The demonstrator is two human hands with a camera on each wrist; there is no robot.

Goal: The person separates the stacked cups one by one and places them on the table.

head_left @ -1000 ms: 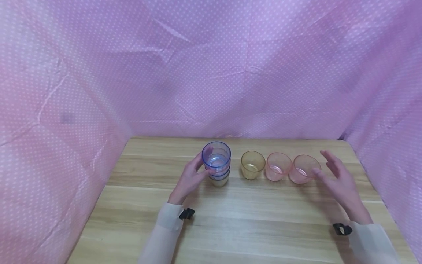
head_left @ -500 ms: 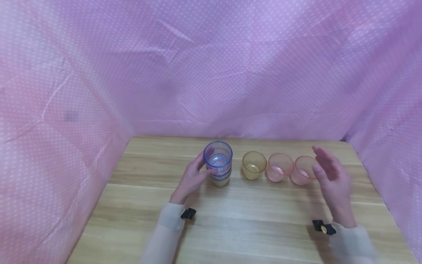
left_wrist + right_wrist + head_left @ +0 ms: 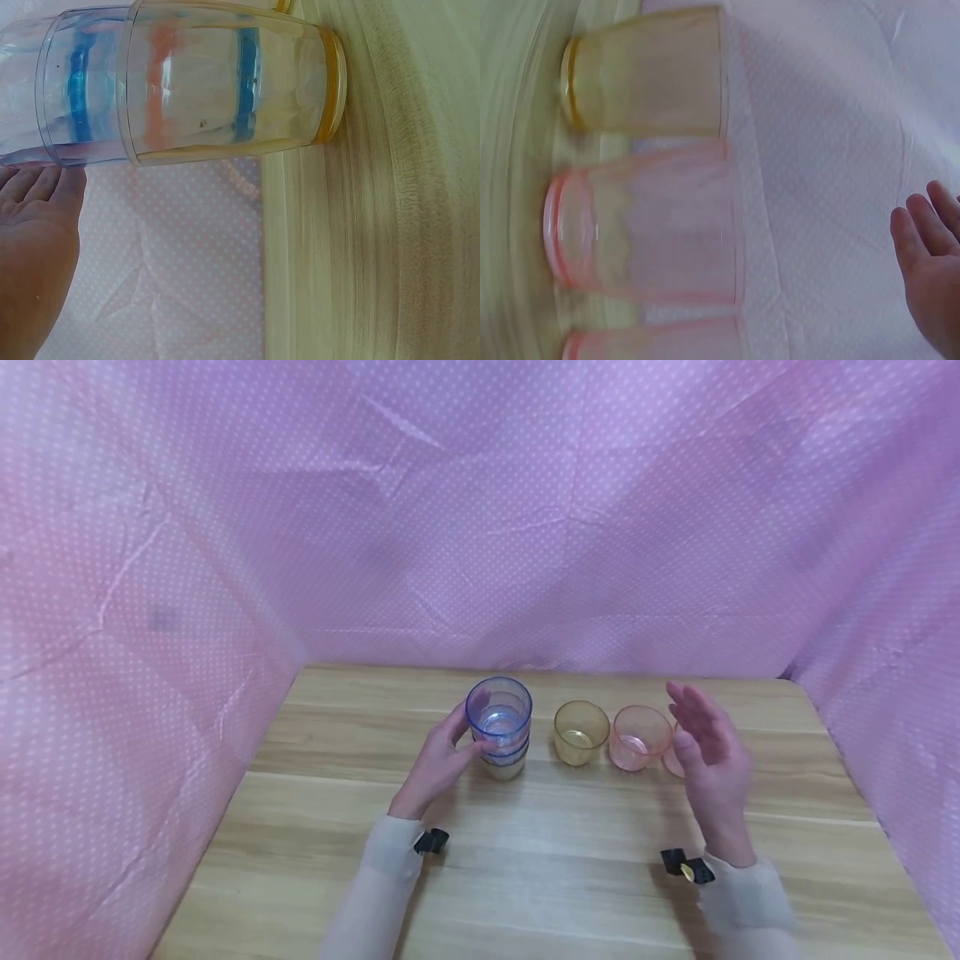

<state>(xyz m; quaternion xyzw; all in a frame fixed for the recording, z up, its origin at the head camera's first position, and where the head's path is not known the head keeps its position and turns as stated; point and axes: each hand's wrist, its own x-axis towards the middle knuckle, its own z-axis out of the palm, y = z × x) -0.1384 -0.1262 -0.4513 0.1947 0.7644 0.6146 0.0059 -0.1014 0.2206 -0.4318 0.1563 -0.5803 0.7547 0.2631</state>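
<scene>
While the left hand [image 3: 442, 760] grips a stack of cups [image 3: 504, 747] from its left side, the right hand [image 3: 712, 768] is raised on the near side of the row farther right. The left hand's thumb lies across the near side of the stack and its fingers curl round the far side, pinching the cups between them. The stack stands upright toward the far edge of the wooden table [image 3: 555, 877], with a blue-rimmed cup [image 3: 501, 720] on top and a yellow cup [image 3: 292, 82] at the bottom; the coloured bands overlap through the clear walls, so I cannot count the cups for certain.

To the right of the stack, 3 single cups stand upright in a row: a lone yellow cup [image 3: 581, 735], a middle pink cup [image 3: 639, 739] just beside it, and an end pink cup [image 3: 672, 762] mostly hidden behind the right hand. The right hand's fingers are straight and close together, its thumb held apart. Pink cloth [image 3: 480, 527] with white dots hangs at the far side and at the left and right.
</scene>
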